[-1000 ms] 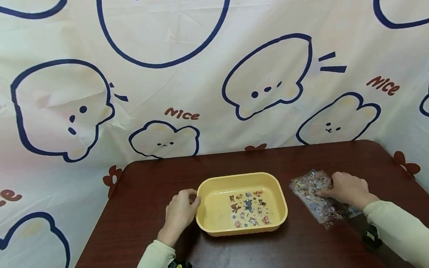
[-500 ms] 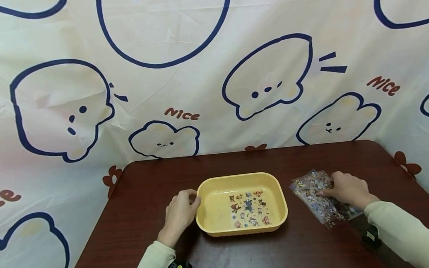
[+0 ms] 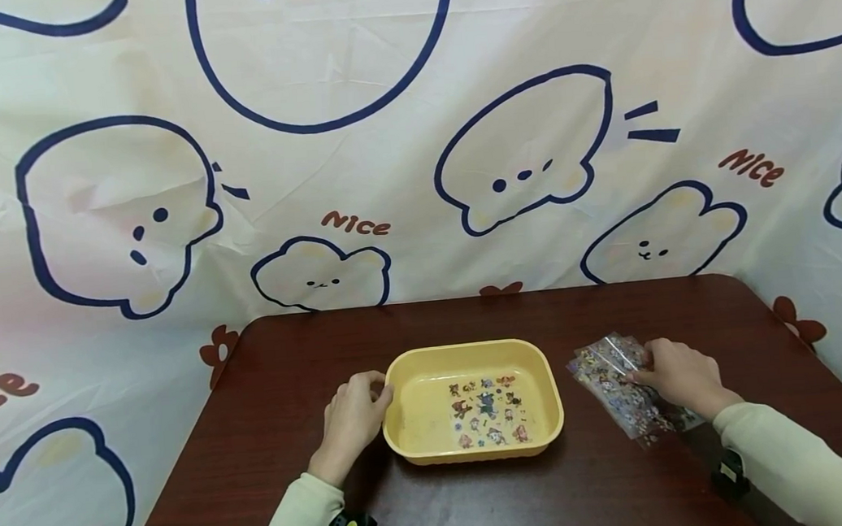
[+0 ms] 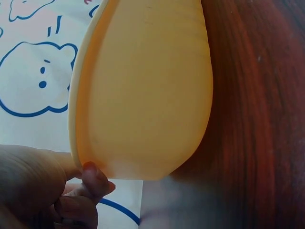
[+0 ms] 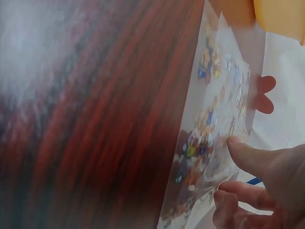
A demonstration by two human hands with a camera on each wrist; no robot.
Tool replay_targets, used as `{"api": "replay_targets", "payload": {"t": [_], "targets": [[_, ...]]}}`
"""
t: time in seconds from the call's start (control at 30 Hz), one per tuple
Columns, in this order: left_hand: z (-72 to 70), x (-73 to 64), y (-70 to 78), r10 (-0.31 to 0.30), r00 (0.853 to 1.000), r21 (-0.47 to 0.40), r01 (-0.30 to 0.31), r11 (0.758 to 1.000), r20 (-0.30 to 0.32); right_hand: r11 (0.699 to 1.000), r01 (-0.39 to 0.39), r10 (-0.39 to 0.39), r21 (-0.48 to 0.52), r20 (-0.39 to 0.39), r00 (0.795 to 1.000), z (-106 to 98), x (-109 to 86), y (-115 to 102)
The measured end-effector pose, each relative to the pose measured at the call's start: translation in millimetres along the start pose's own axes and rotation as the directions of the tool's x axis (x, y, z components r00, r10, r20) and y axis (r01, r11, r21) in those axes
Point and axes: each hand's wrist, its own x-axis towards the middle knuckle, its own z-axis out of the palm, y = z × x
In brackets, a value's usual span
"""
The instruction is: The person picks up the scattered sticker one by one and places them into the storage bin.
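Observation:
A yellow plastic tub (image 3: pixel 476 451) sits mid-table, and on its floor lies a clear sticker sheet (image 3: pixel 487 409) printed with small cartoon figures. My left hand (image 3: pixel 356 414) pinches the tub's left rim between thumb and fingers; the left wrist view shows the fingertips at the rim of the tub wall (image 4: pixel 147 90). To the right of the tub is a loose stack of clear sticker sheets (image 3: pixel 613 388). My right hand (image 3: pixel 681 375) pinches its right edge. In the right wrist view the thumb is on top of the sticker sheets (image 5: pixel 212 114), fingers bent at their edge; the palm side is hidden.
Everything rests on a dark brown wooden table (image 3: pixel 309 344). Close behind its far edge hangs a pale curtain (image 3: pixel 415 174) with blue cartoon outlines, which also runs along both sides. Dark wrist cameras sit below both sleeves.
My right hand has shifted slightly over the sticker sheets, and the glare on the upper sheet has changed. The left hand and the tub have stayed in place.

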Motion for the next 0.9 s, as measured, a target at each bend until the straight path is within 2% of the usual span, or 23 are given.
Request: {"api": "replay_targets", "payload": {"t": [0.17,0.37,0.67,0.9], "targets": [[0.5,0.0,-0.6,0.000,1.000,0.005,0.000,1.000,0.000,1.000,-0.003,0.003,-0.013,-0.001,1.000,3.1,2.5,0.8],[0.9,-0.1,-0.3,0.008,1.000,0.010,-0.008,1.000,-0.006,0.997,-0.051,0.052,-0.059,0.022,0.998,2.7,3.8,4.1],[1.5,0.6,0.3,0.009,1.000,0.015,-0.009,1.000,-0.012,0.999,-0.034,0.033,-0.039,-0.030,0.999,5.4,5.7,10.5],[2.3,0.6,1.1,0.004,1.000,0.011,-0.004,1.000,-0.012,0.999,-0.044,0.045,0.018,-0.041,0.998,3.2,10.7,14.7]]}}
